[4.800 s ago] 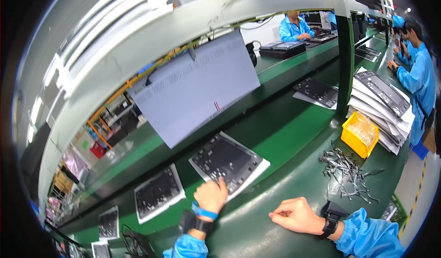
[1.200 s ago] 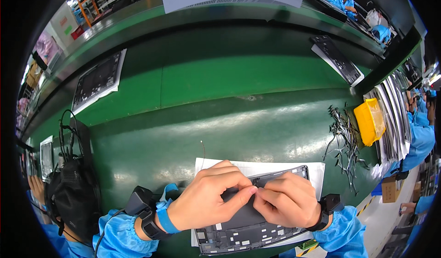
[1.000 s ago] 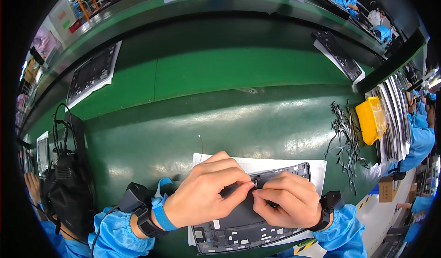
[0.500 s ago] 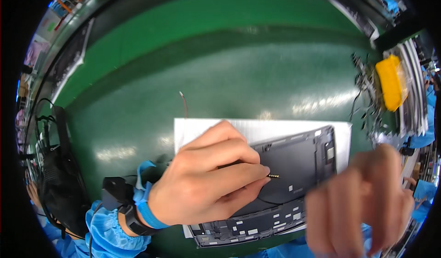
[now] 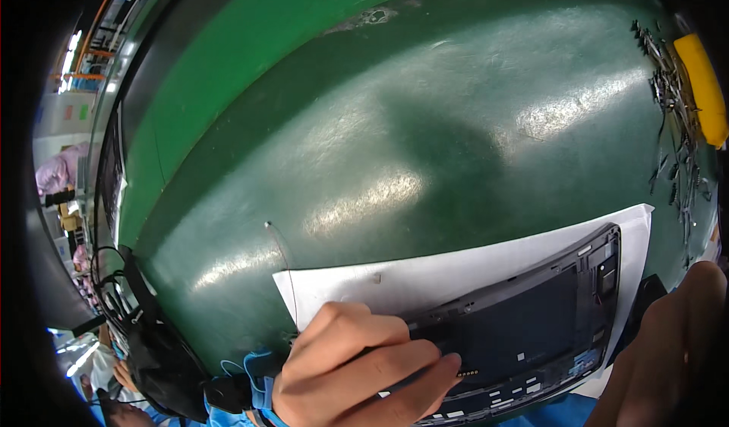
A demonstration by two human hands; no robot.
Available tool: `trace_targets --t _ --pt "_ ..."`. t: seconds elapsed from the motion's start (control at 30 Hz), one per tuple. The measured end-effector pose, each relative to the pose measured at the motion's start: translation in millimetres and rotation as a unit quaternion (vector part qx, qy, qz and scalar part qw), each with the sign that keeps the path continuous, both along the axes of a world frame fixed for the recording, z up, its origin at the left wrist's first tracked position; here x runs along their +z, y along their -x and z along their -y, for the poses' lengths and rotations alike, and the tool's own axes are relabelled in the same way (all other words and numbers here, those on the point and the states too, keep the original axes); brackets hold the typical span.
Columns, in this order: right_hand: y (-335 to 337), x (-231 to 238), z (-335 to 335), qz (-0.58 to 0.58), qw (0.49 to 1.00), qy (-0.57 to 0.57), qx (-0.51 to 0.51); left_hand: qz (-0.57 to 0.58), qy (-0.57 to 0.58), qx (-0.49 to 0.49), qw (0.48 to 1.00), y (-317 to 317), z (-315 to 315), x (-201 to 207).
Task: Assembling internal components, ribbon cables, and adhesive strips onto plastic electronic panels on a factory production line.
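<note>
1. the dark laptop base panel (image 5: 531, 328) lies on a white sheet (image 5: 471, 275), long axis running left to right
2. the left hand (image 5: 357, 374) pinches a thin gold-tipped cable (image 5: 465, 371) over it
3. the right hand (image 5: 676, 351) is near the panel's right end, grip unclear

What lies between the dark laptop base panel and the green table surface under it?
In the head view, a white sheet lies between the dark panel and the green table. The left hand rests on the panel's near-left part.
</note>
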State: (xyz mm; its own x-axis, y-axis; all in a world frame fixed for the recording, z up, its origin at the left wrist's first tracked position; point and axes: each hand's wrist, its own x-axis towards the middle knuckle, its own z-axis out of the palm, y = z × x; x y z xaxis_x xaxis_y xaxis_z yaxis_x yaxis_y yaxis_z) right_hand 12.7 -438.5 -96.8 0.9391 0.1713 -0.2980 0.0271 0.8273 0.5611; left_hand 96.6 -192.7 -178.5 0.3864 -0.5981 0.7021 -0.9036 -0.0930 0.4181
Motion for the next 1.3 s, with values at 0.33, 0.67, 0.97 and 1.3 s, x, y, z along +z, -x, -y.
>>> trace_targets --t 0.33,0.67,0.97,1.3 --pt "-9.4 -4.8 -9.5 -0.081 0.968 -0.217 -0.100 -0.097 -0.078 0.090 0.988 13.2 5.9 20.7" --pt "-10.6 -2.7 0.8 -0.082 0.952 -0.270 -0.121 -0.127 -0.122 0.095 0.980 13.4 18.3 34.0" --pt "-20.3 7.6 0.1 -0.102 0.937 -0.312 -0.117 -0.145 -0.127 0.099 0.976 13.1 26.5 37.0" --pt "-72.1 -34.3 35.3 -0.362 -0.133 -0.923 0.001 -0.104 -0.138 0.110 0.979 9.8 40.9 32.2"
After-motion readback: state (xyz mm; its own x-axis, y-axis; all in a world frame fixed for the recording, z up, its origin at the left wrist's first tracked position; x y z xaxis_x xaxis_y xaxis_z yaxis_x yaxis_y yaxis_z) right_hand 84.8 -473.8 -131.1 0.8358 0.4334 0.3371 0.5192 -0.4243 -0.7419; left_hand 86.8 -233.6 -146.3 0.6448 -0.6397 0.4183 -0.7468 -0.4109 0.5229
